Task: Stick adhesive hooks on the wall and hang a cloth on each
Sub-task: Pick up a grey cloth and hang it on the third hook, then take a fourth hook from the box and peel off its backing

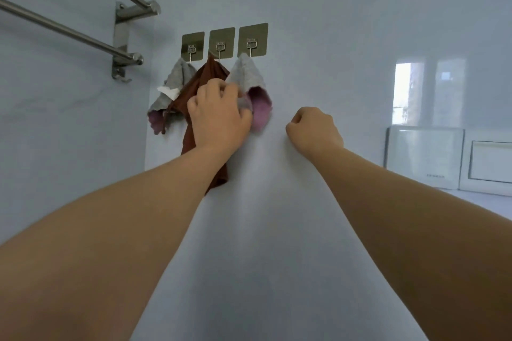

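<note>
Gripping the grey cloth (245,76) under the right hook (252,41), the left hand (219,116) risked tugging that hook loose; the right hand (314,127) was curled, empty.

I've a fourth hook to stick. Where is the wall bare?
Bare wall lies right of the right hook, above the right hand. Crowded leftward: the towel rail sits beside the left hook, and the left hand grips the right grey cloth under the hooks.
</note>
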The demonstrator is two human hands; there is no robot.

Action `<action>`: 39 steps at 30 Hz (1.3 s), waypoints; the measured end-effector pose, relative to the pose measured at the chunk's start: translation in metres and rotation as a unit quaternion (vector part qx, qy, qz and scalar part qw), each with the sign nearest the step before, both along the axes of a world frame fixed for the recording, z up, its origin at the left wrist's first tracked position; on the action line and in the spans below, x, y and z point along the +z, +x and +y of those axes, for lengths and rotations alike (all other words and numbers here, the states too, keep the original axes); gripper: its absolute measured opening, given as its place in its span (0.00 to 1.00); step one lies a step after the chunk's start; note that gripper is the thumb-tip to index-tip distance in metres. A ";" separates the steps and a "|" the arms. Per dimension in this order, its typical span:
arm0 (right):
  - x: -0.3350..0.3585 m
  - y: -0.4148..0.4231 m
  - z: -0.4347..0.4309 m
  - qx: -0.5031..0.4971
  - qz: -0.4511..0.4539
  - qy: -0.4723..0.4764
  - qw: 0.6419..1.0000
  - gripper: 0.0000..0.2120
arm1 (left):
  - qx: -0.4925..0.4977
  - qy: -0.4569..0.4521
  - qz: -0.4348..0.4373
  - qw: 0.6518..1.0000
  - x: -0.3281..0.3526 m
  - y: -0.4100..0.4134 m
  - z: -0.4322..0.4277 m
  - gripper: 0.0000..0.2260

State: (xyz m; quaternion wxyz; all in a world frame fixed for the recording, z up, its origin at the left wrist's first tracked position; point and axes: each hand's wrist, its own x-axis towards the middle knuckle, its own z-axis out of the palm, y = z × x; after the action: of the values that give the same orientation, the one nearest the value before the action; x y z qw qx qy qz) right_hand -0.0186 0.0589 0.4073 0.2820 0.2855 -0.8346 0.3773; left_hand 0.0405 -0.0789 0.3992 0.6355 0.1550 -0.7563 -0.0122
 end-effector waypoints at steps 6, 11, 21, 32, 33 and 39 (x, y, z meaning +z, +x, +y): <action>-0.060 0.014 0.014 0.027 -0.063 0.006 0.998 0.10 | -0.090 -0.032 0.011 0.995 -0.074 -0.002 0.028 0.09; -0.132 0.022 0.023 0.027 -0.144 0.047 0.988 0.12 | -0.159 0.120 -0.202 0.959 -0.147 0.000 0.049 0.10; -0.293 0.020 0.076 -0.009 -0.314 0.103 0.944 0.06 | -0.237 0.242 -0.445 0.829 -0.302 0.005 0.081 0.12; -0.398 0.019 0.107 -0.020 -0.359 0.198 0.912 0.11 | -0.263 0.092 -0.551 0.787 -0.421 0.002 0.110 0.09; -0.403 0.020 0.108 -0.005 -0.343 0.214 0.914 0.11 | -0.257 0.063 -0.562 0.784 -0.428 0.004 0.111 0.10; -0.425 0.023 0.109 0.037 -0.324 0.373 0.869 0.14 | -0.208 -0.029 -0.599 0.773 -0.448 0.006 0.107 0.12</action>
State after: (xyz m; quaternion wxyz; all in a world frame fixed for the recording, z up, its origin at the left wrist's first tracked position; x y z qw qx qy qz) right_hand 0.0043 0.1682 -0.0181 -0.1458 0.2624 -0.9464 0.1192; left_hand 0.0466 0.0286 -0.0491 0.0401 -0.0489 -0.9976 -0.0269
